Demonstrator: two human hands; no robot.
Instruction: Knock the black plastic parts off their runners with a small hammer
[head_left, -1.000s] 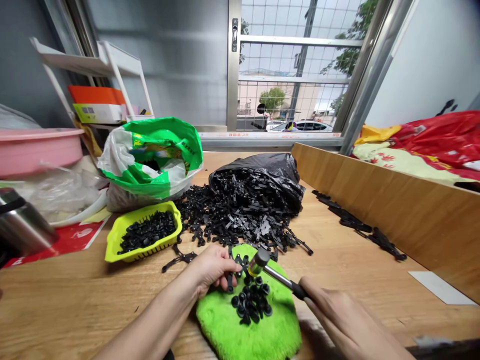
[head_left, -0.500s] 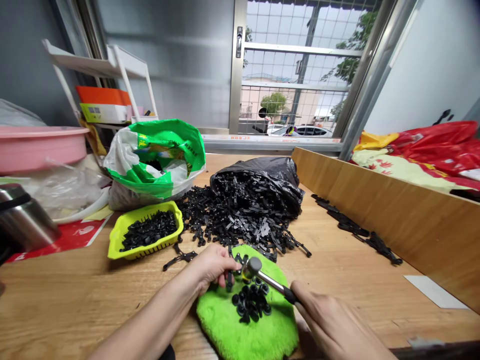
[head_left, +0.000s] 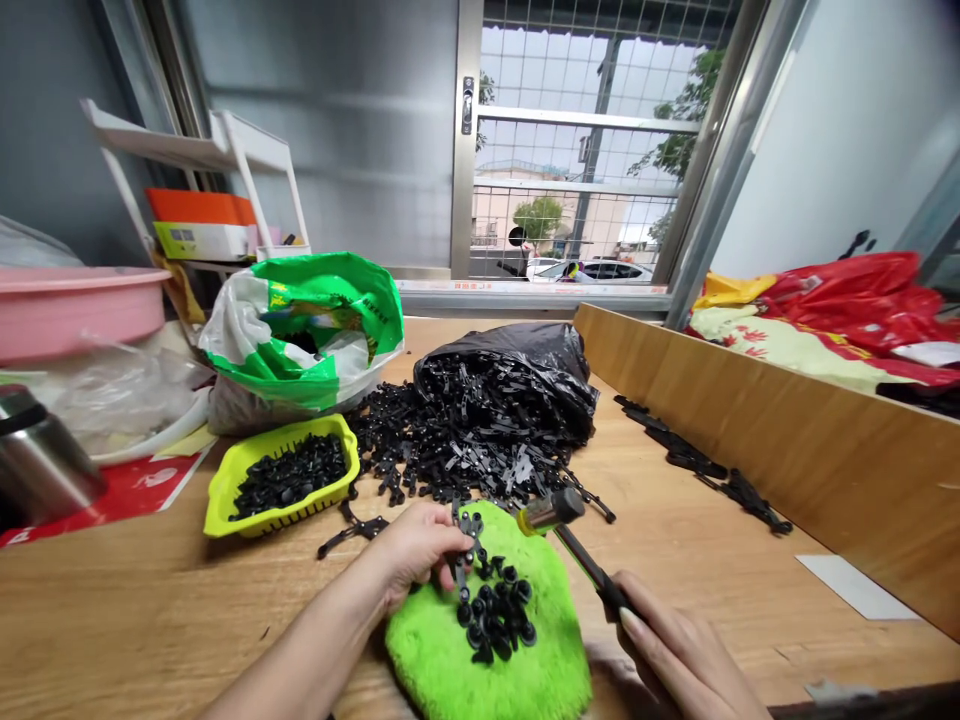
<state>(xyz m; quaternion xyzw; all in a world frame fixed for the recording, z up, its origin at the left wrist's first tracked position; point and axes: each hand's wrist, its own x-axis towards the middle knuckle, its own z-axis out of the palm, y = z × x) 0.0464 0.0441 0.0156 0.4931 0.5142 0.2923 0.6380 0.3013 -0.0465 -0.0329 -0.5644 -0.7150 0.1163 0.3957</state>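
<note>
My left hand (head_left: 426, 552) pinches a jointed black plastic part (head_left: 463, 540) over the upper left of a fluffy green pad (head_left: 525, 665). In my right hand (head_left: 667, 630) is a mallet (head_left: 581, 545) with a dark handle, its grey-and-yellow head raised above the pad's upper right edge, apart from the part. A cluster of small round black plastic caps (head_left: 499, 610) lies on the pad just below my left fingers. Those fingers partly hide the piece they hold.
Behind the pad, a black plastic bag (head_left: 525, 350) spills a heap of black linked parts (head_left: 465, 450). A yellow basket (head_left: 217, 500) of small black pieces stands left, before a green-and-white bag (head_left: 300, 375). More black parts (head_left: 690, 450) lie along the wooden board (head_left: 720, 400) at right.
The mallet head has lifted off the held part and swung up to the right with my right hand. My left hand keeps its grip on the part. The view has shifted slightly.
</note>
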